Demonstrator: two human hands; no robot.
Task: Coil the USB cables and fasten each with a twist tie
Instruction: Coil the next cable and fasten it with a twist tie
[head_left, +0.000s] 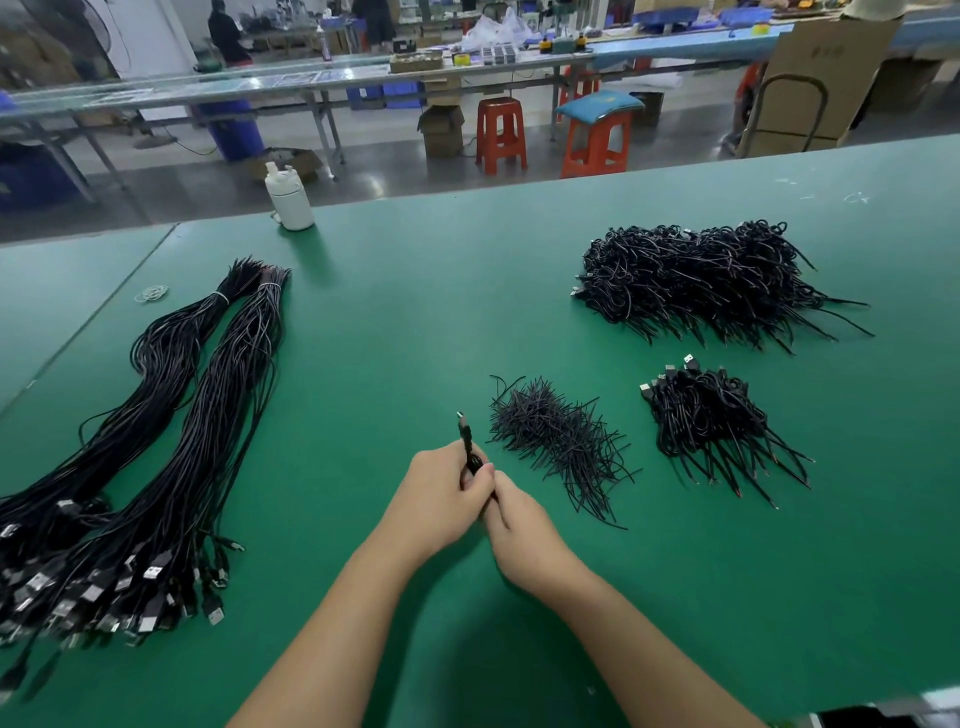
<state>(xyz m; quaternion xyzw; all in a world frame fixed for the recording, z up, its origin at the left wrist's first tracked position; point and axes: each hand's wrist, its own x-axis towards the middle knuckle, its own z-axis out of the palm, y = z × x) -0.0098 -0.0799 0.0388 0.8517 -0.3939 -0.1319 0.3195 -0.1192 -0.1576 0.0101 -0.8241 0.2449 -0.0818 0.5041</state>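
Just left of twist-tie pile (558, 441), left hand (447, 501) and right hand (519, 525) both gripped coiled USB cable (467, 447) — light, limp, springy; best held at bundle middle.

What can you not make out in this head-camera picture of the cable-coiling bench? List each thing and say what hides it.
- Coiled cable in the head view: the left hand and right hand cover its loops; whether a tie is on cannot be told.
- Uncoiled cable bundles: plug ends cut off by the left edge.
- Twist ties: too thin to count.
- Far workbench: items blurred.
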